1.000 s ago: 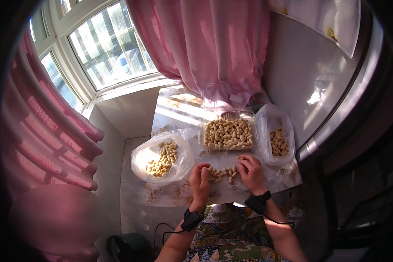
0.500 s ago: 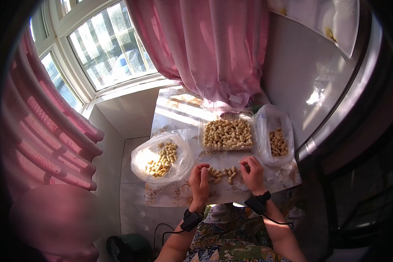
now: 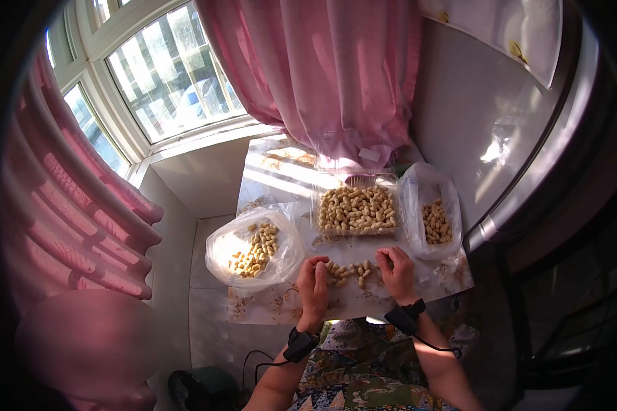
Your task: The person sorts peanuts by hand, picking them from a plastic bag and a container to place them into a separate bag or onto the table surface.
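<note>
A loose row of unshelled peanuts (image 3: pixel 349 272) lies on the patterned tabletop between my two hands. My left hand (image 3: pixel 313 286) rests just left of them, its fingers curled together; whatever they hold, if anything, is hidden. At the right end of the row is my right hand (image 3: pixel 396 272), with thumb and fingertips pinched; what is between them is too small to make out. Farther back stands a clear plastic box (image 3: pixel 358 233) full of peanuts. Open plastic bags with peanuts lie to the left (image 3: pixel 289 255) and to the right (image 3: pixel 411 205).
The patterned table (image 3: pixel 274 308) stands against a pink curtain (image 3: pixel 322 68) and a grey wall panel. A window is at the upper left. Cables run from black bands on both wrists. A dark green bin (image 3: pixel 209 387) stands on the floor at the lower left.
The fingers of my right hand have closed a little more and shifted very slightly. My left hand has stayed in place.
</note>
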The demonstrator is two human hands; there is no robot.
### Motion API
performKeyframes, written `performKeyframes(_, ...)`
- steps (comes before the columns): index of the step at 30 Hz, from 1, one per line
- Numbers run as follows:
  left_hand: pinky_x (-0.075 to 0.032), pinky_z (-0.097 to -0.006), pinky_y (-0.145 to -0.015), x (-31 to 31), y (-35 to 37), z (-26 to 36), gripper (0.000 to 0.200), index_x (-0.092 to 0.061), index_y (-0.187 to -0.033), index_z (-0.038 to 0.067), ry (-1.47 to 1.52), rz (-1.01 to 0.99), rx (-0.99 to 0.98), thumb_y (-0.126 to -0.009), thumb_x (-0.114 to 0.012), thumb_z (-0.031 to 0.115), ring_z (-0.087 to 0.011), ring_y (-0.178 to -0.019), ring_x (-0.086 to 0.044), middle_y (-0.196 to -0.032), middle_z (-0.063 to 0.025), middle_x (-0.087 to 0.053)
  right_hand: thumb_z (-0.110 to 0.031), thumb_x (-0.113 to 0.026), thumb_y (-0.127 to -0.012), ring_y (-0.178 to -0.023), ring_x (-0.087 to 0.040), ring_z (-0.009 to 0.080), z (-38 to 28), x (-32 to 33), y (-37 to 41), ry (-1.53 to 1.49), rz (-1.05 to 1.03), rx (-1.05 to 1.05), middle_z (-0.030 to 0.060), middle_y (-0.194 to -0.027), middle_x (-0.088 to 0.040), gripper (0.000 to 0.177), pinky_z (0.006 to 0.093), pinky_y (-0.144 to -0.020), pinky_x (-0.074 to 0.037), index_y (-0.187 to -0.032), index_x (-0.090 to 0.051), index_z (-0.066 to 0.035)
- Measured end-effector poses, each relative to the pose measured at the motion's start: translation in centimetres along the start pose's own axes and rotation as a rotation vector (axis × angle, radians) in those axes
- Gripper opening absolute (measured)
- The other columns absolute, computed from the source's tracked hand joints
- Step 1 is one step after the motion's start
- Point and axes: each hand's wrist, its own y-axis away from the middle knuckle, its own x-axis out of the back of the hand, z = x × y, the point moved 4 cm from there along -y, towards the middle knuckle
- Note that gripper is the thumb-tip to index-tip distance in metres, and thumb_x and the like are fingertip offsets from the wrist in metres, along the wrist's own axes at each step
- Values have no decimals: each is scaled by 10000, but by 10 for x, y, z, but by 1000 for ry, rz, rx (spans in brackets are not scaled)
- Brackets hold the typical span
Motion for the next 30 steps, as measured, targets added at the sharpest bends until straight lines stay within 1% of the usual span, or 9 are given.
performKeyframes(4,-444,-215,-798,1,1,1,229,-660,-1183,28,-32,-11,34,-1126,-516,197,-60,-895,-538,-1070,9,-672,-115,-737,-961,-814,-675,290,-1,1,-1,-24,-8,-38,116,-933,-664,124,394,-709,-540,-1023,-673,-30)
performKeyframes(7,-467,-226,-828,2,1,-4,182,-651,-1197,27,23,3,51,-1104,-525,120,-78,-930,-573,-1102,-5,-672,-106,-744,-952,-793,-675,274,2,1,0,-11,14,-6,109,-934,-657,133,380,-691,-543,-1029,-665,-32)
performKeyframes(10,-487,-236,-845,3,1,-10,202,-641,-1202,25,-19,23,22,-1030,-544,-18,-96,-945,-599,-1144,-22,-670,-87,-745,-944,-781,-679,263,1,1,-1,-11,10,-11,104,-944,-657,133,367,-681,-550,-1031,-662,-30)
performKeyframes(12,-508,-246,-826,1,1,-5,280,-646,-1176,20,-137,38,-111,-944,-554,-108,-121,-953,-624,-1166,-47,-669,-76,-745,-940,-776,-681,254,1,1,-1,-23,3,-30,102,-950,-658,132,359,-678,-554,-1030,-662,-28)
performKeyframes(16,-519,-261,-794,-2,1,13,306,-657,-1151,34,-295,33,-222,-900,-569,-118,-143,-972,-646,-1176,-67,-668,-59,-749,-929,-771,-687,243,1,1,-1,-16,3,-23,97,-952,-662,136,350,-682,-561,-1027,-661,-26)
performKeyframes(18,-553,-355,-837,-7,3,22,354,-658,-1156,38,-378,-5,-188,-866,-544,-130,-283,-988,-680,-1162,-128,-667,-58,-751,-927,-769,-689,243,0,1,-1,-14,6,-17,97,-953,-663,137,350,-680,-562,-1024,-660,-25)
performKeyframes(21,-540,-402,-879,-10,4,20,357,-666,-1153,49,-439,-13,-248,-853,-558,-113,-335,-1034,-670,-1190,-128,-673,-59,-751,-928,-773,-691,244,-1,2,-1,-12,5,-22,96,-953,-665,134,349,-684,-564,-1018,-659,-24)
performKeyframes(24,-514,-433,-931,-13,4,22,353,-671,-1154,62,-566,-12,-358,-855,-571,-95,-363,-1067,-653,-1212,-128,-678,-61,-751,-928,-775,-692,245,0,2,-1,-12,13,-14,96,-952,-666,133,350,-684,-565,-1016,-658,-24)
performKeyframes(30,-507,-437,-941,-15,3,22,323,-683,-1124,58,-536,-37,-362,-862,-572,-95,-367,-1068,-653,-1176,-129,-678,-63,-750,-929,-780,-695,244,0,2,-1,-2,10,-14,96,-953,-667,131,350,-685,-565,-1017,-660,-24)
